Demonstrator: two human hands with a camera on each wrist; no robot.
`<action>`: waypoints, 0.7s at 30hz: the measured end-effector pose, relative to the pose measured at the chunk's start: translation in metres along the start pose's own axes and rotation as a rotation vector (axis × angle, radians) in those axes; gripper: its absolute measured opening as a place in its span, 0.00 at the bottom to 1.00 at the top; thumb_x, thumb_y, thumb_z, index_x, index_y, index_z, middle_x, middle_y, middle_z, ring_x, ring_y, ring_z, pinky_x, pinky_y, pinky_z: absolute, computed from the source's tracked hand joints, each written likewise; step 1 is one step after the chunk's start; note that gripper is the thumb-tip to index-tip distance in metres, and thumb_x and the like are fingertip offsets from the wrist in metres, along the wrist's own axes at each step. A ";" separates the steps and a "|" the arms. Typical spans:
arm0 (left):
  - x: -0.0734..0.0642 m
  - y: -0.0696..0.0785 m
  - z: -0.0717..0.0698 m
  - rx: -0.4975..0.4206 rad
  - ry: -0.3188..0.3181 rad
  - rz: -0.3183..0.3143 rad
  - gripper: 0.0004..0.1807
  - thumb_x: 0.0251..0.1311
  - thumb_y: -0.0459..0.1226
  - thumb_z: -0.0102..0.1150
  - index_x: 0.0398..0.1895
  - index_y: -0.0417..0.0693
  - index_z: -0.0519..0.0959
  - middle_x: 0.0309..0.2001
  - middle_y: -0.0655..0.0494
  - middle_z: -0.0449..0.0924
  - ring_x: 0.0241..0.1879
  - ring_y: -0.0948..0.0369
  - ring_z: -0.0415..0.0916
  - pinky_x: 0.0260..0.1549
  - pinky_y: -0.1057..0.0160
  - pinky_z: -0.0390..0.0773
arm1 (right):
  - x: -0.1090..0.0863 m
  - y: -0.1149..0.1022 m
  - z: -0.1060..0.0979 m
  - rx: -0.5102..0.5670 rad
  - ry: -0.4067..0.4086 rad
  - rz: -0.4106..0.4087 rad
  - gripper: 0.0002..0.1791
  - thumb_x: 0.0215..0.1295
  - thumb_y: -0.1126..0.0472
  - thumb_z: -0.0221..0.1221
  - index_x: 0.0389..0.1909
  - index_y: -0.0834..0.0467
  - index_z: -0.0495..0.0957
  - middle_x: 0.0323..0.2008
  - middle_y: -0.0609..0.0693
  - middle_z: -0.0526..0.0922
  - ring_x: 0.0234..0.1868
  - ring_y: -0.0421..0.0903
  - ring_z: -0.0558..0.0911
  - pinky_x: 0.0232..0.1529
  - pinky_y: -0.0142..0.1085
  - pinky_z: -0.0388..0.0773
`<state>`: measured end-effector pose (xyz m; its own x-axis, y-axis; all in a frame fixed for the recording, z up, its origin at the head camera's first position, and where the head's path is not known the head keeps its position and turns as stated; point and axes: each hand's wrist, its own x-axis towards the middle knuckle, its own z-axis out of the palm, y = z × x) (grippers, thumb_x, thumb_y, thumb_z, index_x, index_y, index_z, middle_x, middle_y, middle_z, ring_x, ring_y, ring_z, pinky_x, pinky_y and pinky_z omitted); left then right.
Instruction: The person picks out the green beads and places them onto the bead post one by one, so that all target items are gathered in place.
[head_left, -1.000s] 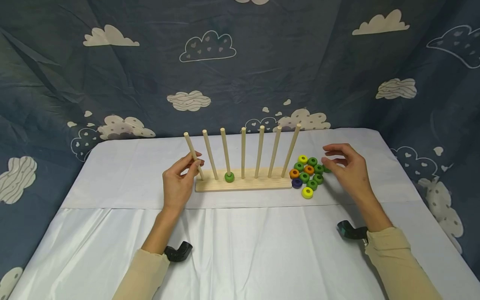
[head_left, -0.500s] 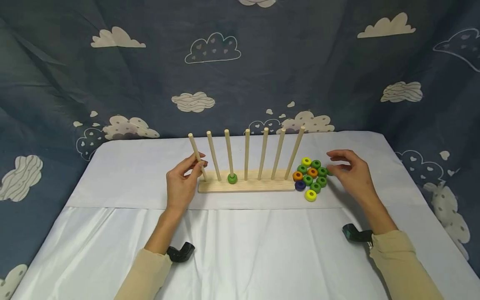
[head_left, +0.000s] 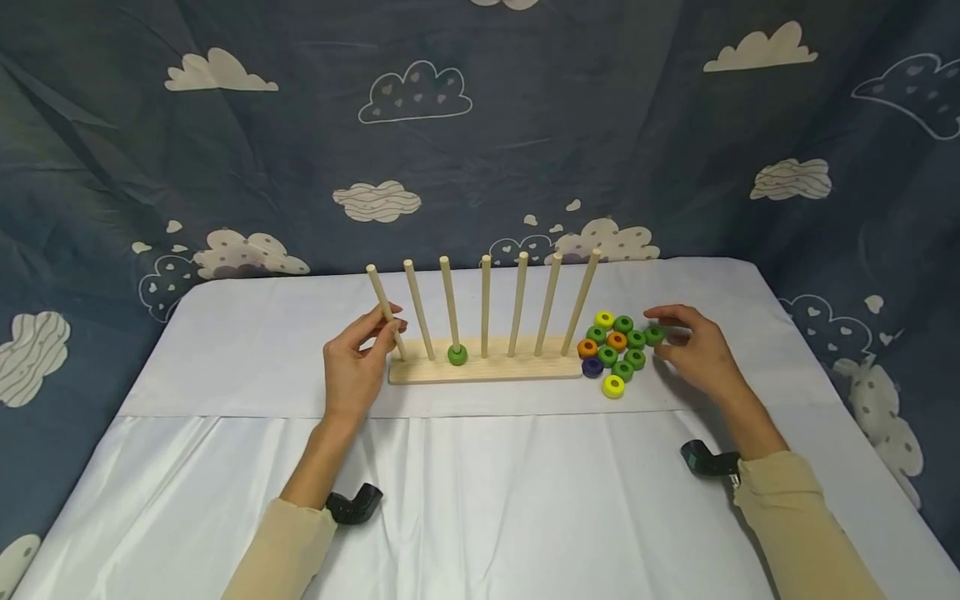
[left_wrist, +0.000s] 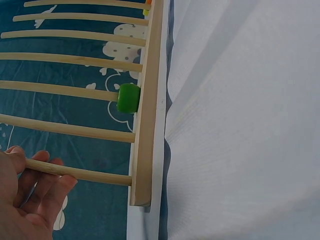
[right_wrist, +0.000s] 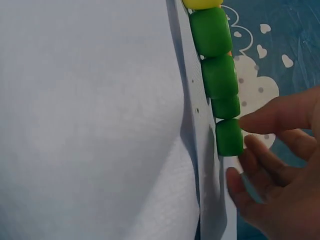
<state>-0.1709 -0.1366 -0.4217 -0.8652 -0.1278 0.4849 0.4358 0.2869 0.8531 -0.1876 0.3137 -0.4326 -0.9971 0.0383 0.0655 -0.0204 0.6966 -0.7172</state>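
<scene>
A wooden rack [head_left: 487,371] with several upright pegs stands on the table. My left hand [head_left: 354,371] pinches its leftmost peg [left_wrist: 95,175] between thumb and fingers. One green bead [head_left: 457,356] sits at the foot of the third peg from the left. Off the rack's right end lies a cluster of green, yellow, orange and dark blue beads [head_left: 607,357]. My right hand [head_left: 699,350] is just right of the cluster, fingers loosely bent and apart. In the right wrist view one fingertip is at the edge of the outermost green bead [right_wrist: 230,137]; whether it touches, I cannot tell.
A white cloth [head_left: 480,492] covers the table. Behind it hangs a dark blue curtain [head_left: 570,125] with cloud prints. Small black devices are worn at the left wrist [head_left: 356,504] and right wrist [head_left: 708,460].
My right hand has shifted slightly down and its thumb has drawn away, so the outermost green bead shows fully. My left hand keeps its hold on the peg. The head view swayed a little.
</scene>
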 end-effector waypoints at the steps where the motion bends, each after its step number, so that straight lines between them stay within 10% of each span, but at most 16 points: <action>1: 0.000 0.000 0.000 0.001 0.001 0.000 0.11 0.69 0.32 0.65 0.52 0.43 0.88 0.42 0.42 0.91 0.42 0.62 0.87 0.40 0.73 0.90 | 0.001 0.000 0.000 -0.012 -0.016 0.009 0.31 0.60 0.77 0.59 0.68 0.65 0.72 0.70 0.69 0.70 0.70 0.69 0.71 0.71 0.66 0.72; 21: 0.001 0.000 0.000 -0.010 0.000 -0.005 0.11 0.69 0.33 0.65 0.52 0.43 0.88 0.42 0.41 0.90 0.42 0.63 0.87 0.40 0.72 0.90 | 0.006 0.005 0.000 -0.124 -0.115 0.114 0.27 0.69 0.67 0.62 0.68 0.65 0.71 0.69 0.72 0.71 0.70 0.73 0.70 0.71 0.69 0.70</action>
<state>-0.1720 -0.1370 -0.4215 -0.8676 -0.1293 0.4802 0.4335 0.2768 0.8576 -0.1938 0.3175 -0.4362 -0.9944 0.0447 -0.0960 0.0951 0.7753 -0.6243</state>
